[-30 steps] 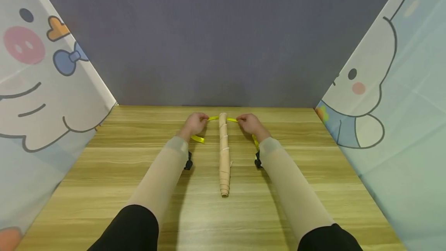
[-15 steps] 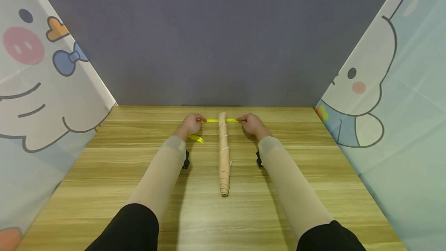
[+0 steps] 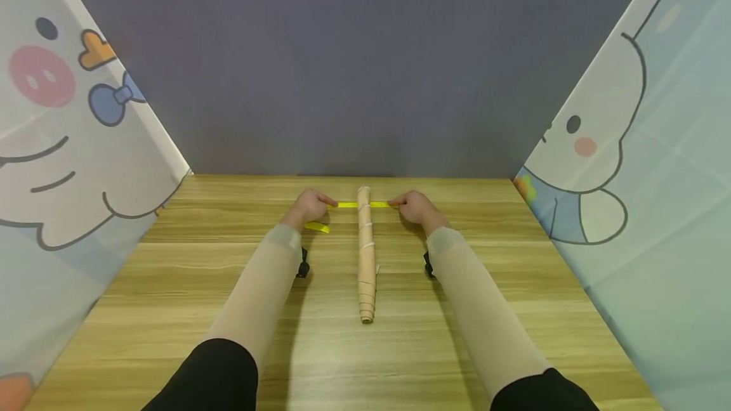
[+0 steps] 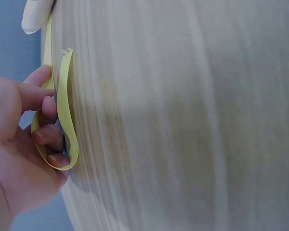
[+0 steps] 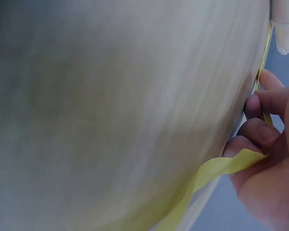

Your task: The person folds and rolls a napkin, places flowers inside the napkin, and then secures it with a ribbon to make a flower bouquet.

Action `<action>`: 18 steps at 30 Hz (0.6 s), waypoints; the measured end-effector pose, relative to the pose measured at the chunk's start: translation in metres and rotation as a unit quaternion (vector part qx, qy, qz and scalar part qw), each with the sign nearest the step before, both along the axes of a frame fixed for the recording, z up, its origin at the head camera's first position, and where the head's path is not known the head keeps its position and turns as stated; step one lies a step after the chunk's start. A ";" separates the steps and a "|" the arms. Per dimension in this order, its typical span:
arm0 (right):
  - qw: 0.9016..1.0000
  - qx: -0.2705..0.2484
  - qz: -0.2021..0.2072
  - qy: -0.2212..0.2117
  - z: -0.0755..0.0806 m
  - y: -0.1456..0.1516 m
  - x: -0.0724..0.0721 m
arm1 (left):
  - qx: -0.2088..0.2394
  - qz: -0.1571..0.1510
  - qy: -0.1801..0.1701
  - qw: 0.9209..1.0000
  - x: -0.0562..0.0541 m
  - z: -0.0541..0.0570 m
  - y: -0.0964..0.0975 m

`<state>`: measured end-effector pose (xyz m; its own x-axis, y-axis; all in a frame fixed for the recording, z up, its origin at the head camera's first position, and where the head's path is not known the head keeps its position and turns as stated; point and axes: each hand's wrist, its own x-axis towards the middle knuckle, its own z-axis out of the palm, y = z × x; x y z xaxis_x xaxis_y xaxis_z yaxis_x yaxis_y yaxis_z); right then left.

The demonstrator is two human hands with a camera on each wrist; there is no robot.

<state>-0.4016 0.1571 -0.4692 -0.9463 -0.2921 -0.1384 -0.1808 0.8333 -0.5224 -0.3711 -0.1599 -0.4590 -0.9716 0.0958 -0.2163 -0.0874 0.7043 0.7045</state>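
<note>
A tan rolled bundle [image 3: 367,265], wrapped in spiral layers with a few whitish bands, lies lengthwise on the wooden table. A yellow ribbon [image 3: 347,205] runs crosswise beneath its far end and emerges on both sides. To the left, my left hand [image 3: 310,206] pinches the ribbon between thumb and index finger; its frayed tail [image 4: 63,96] loops past the other fingers. On the opposite side, my right hand [image 3: 419,208] pinches the ribbon likewise. In the right wrist view the other ribbon tail [image 5: 214,168] trails from the curled fingers. The bundle hides the ribbon's middle.
The wooden table [image 3: 228,208] ends at a grey upright panel [image 3: 365,81] just beyond the hands. Printed cartoon panels [image 3: 74,144] stand along the left and right sides. A small black wrist device [image 3: 302,264] sits under each forearm.
Both hands have drawn slightly nearer along the bundle, bringing the ribbon with them. My left hand has also shifted a little left, and the ribbon now lies straighter. The bundle stays in place.
</note>
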 end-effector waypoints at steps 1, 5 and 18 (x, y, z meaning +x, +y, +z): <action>1.000 -0.001 0.002 -0.001 -0.001 0.001 0.000 | 0.005 0.001 -0.002 1.000 0.000 -0.001 -0.001; 1.000 -0.014 0.007 -0.004 -0.001 0.003 0.003 | 0.009 -0.001 0.002 1.000 0.001 -0.003 -0.003; 0.999 -0.020 0.034 -0.022 0.002 0.005 0.017 | 0.030 -0.023 0.008 0.999 0.011 -0.008 -0.005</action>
